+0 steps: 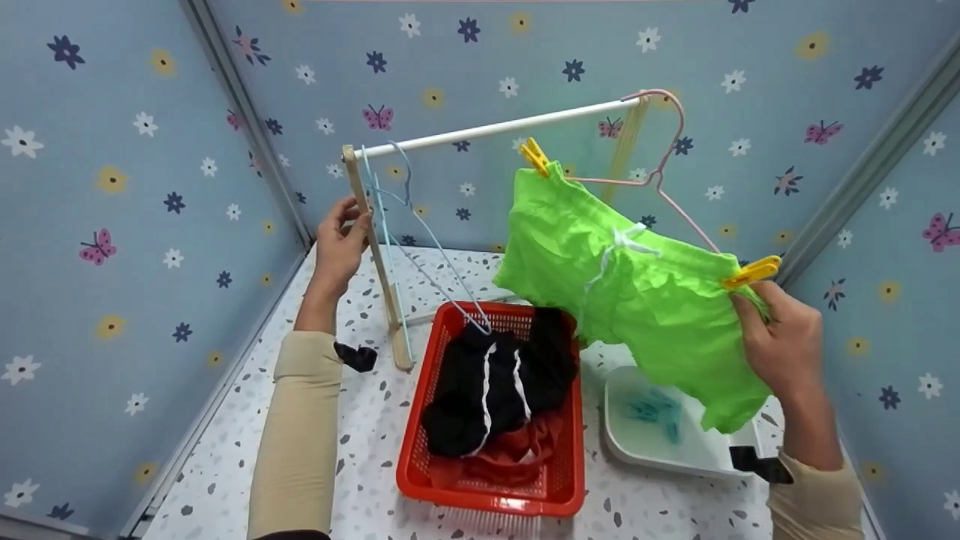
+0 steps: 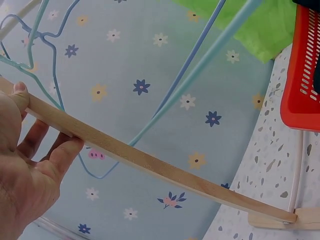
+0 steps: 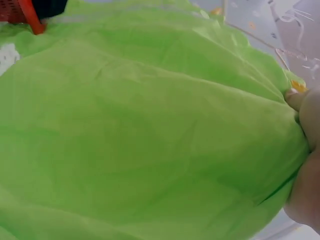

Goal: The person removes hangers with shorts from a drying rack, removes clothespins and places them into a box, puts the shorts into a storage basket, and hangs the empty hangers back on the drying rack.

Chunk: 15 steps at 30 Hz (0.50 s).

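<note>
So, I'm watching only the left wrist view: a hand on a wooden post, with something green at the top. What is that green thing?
Observer: In the head view, it's a pair of shorts pegged to a pink hanger.

Visitor: Oh! Is anybody holding it?

Observer: Yes, the right hand grips the shorts' corner, just by a yellow peg.

Visitor: I also see the corner of a red basket. What's inside?

Observer: Black clothing with white cords, and some red cloth.
</note>
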### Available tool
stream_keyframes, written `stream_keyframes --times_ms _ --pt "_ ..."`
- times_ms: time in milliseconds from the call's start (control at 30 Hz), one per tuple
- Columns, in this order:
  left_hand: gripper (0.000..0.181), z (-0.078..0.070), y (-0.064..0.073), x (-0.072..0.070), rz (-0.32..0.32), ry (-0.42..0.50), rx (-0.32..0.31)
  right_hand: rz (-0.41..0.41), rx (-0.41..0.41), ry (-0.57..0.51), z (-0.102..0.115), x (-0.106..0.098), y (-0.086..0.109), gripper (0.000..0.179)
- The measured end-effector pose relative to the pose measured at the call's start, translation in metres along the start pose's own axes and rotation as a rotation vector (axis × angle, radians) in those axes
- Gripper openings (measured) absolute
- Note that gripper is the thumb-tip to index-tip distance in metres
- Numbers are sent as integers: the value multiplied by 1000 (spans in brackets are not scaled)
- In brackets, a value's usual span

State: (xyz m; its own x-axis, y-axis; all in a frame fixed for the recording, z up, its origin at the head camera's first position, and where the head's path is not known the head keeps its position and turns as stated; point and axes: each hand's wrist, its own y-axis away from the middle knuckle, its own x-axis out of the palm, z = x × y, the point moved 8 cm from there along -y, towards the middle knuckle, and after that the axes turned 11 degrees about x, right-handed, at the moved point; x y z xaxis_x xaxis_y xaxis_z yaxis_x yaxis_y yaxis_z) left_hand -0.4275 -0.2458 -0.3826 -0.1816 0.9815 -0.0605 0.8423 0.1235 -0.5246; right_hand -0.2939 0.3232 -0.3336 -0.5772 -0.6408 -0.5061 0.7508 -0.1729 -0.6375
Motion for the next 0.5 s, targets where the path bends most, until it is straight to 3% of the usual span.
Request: stream_keyframes --times_ms 200,500 --pt "45 2 -1 -2 -12 -16 29 -7 -50 -83 8 -35 9 16" --pt "43 3 0 0 -14 6 11 48 -143 -218 40 -72 18 13"
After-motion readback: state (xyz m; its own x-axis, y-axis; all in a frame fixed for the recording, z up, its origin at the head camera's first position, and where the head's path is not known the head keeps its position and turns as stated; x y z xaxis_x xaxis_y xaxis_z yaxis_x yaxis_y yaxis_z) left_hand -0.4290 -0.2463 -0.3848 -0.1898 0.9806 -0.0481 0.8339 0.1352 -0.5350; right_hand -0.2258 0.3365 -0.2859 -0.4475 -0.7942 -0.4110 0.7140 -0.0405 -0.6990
